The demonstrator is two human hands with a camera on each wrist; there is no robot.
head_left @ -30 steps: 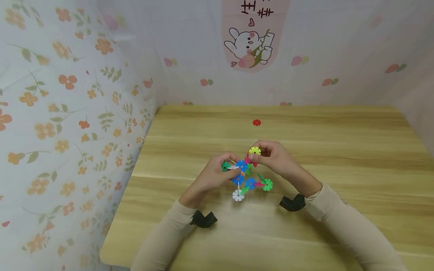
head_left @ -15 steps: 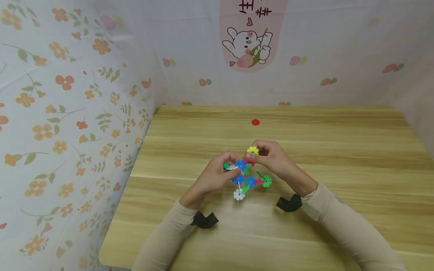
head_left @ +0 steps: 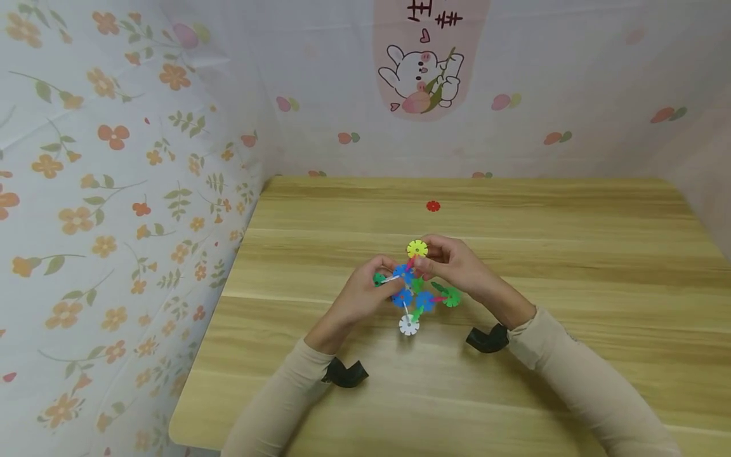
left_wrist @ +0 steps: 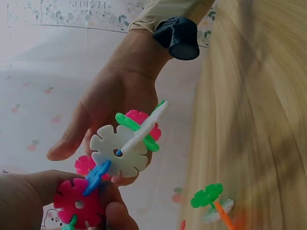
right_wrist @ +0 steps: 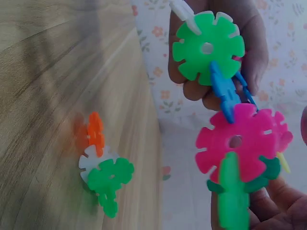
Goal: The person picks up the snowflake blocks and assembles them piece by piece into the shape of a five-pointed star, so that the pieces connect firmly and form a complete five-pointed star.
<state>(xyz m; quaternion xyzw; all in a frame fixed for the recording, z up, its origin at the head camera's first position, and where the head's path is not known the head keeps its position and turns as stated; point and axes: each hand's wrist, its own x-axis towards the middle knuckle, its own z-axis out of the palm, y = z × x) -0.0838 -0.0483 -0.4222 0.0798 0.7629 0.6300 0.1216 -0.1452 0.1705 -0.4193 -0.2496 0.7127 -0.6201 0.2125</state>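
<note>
In the head view, a joined chain of slotted plastic snowflake discs is held low over the table. My left hand [head_left: 365, 295] grips its left part, thumb against the blue discs [head_left: 402, 298]. My right hand [head_left: 459, 263] pinches a pink disc [head_left: 412, 262] at the top, under an upright yellow disc [head_left: 417, 249]. Further along are a white disc [head_left: 408, 325] and a green disc [head_left: 451, 296]. In the right wrist view, a large pink disc [right_wrist: 223, 136] hangs below a green one [right_wrist: 207, 36]. Some fingertips are hidden behind the discs.
On the wooden table [head_left: 571, 254], a red disc [head_left: 433, 206] lies alone toward the back. A small joined group with a green disc [right_wrist: 110, 173] and an orange disc [right_wrist: 96, 134] sits low at the table. Printed curtains [head_left: 320, 82] hang behind and left.
The yellow disc has shifted left and slightly up, with my right thumb now lower against its edge. The chain has turned a little, and its white disc has moved right. The red disc stays put.
</note>
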